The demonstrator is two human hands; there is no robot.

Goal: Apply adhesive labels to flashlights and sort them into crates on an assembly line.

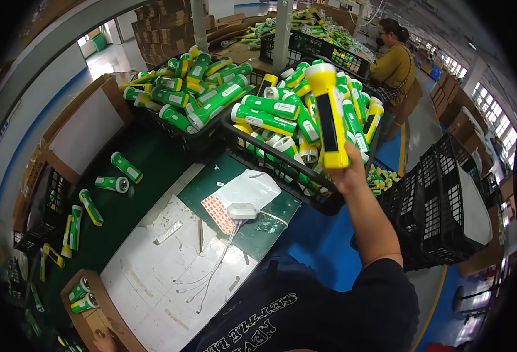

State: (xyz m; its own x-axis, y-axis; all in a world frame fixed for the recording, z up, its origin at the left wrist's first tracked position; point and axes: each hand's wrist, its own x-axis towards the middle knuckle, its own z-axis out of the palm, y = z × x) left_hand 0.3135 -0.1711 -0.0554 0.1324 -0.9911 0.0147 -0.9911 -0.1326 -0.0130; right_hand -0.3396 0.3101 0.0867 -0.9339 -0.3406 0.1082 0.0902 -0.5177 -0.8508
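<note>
A yellow flashlight [329, 117] with a long dark panel is gripped upright by its bottom end in my right hand [352, 170]. It is raised over a black plastic crate [282, 170] heaped with green, white and yellow flashlights [264, 119]. At the lower left, my left hand [104, 341] is partly cut off by the picture's edge, at an open cardboard box [120, 328]. Two flashlights [82, 297] lie in that box. Whether the left fingers hold anything cannot be made out.
A white adapter with several loose cables [242, 211] lies on the worn white tabletop [153, 258]. Loose flashlights [126, 167] are scattered across the dark green surface on the left. Another full crate [194, 138] adjoins mine. Black crates [440, 205] stand right; a person [392, 64] sits beyond.
</note>
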